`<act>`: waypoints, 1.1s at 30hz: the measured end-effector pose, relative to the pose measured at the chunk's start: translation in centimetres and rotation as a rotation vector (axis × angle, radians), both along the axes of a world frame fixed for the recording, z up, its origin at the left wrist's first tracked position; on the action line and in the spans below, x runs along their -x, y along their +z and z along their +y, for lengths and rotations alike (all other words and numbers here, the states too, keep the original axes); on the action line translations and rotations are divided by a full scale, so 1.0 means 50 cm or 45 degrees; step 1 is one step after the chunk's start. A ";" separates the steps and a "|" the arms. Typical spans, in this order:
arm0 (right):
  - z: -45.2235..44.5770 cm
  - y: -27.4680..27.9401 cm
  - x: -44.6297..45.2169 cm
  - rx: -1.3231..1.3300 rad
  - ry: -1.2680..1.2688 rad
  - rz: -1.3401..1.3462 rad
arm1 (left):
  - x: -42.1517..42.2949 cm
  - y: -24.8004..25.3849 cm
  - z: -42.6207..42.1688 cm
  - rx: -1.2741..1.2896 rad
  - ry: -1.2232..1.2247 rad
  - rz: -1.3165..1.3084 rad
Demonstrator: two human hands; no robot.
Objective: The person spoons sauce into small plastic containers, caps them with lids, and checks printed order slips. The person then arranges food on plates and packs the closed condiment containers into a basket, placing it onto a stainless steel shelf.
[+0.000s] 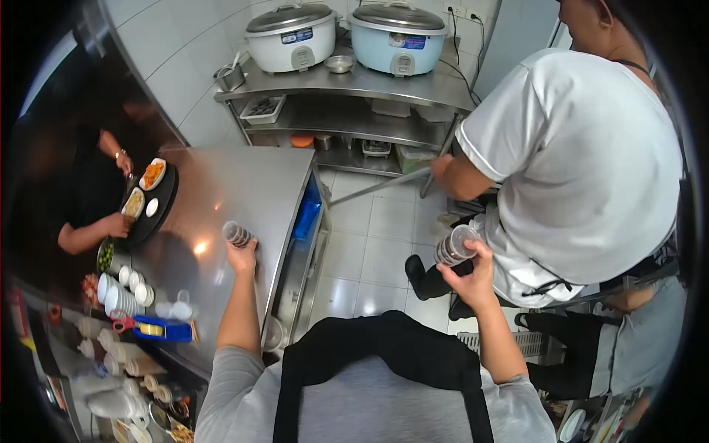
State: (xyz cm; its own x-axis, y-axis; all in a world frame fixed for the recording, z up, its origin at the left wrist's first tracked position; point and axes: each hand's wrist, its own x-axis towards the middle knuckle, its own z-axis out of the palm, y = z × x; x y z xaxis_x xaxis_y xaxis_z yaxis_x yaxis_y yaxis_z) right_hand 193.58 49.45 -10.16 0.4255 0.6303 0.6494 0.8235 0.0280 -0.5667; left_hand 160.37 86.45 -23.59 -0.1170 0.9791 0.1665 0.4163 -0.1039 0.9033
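Note:
My left hand (242,255) is closed round a stack of small clear plastic cups (236,234) over the right part of the steel counter (214,173). Dark contents show in the cups. Out over the floor, my right hand (473,275) grips another stack of clear cups (455,246), also with something dark inside, tilted with its open end up and to the right. That stack is close to the white shirt of a co-worker (583,170).
Two rice cookers (292,37) stand on a steel shelf unit (347,87) at the back. Across the counter, another person's hands (118,224) are by a black tray (164,198) with dishes. White cups (122,295) and a blue tape dispenser (166,330) sit at lower left.

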 end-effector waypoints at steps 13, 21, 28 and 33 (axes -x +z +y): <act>0.255 -0.076 -0.193 0.064 0.192 0.182 | -0.092 -0.188 0.476 -0.024 0.612 0.226; 0.381 -0.085 -0.291 0.105 0.331 0.293 | -0.236 -0.091 0.381 -0.179 0.961 0.030; 0.468 -0.137 -0.333 0.133 0.155 0.419 | -0.549 0.015 0.532 0.169 -0.050 -0.936; 0.568 -0.180 -0.374 0.265 0.040 0.532 | -0.623 -0.109 0.939 0.810 0.004 -1.022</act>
State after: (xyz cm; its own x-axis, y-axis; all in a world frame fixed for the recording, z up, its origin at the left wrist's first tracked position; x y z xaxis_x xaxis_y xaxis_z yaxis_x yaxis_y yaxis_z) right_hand 212.27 77.82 -19.17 0.6024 0.7457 0.2847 0.5238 -0.1002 -0.8459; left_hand 191.52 133.41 -29.02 0.0324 0.8581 -0.5125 -0.3359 0.4923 0.8030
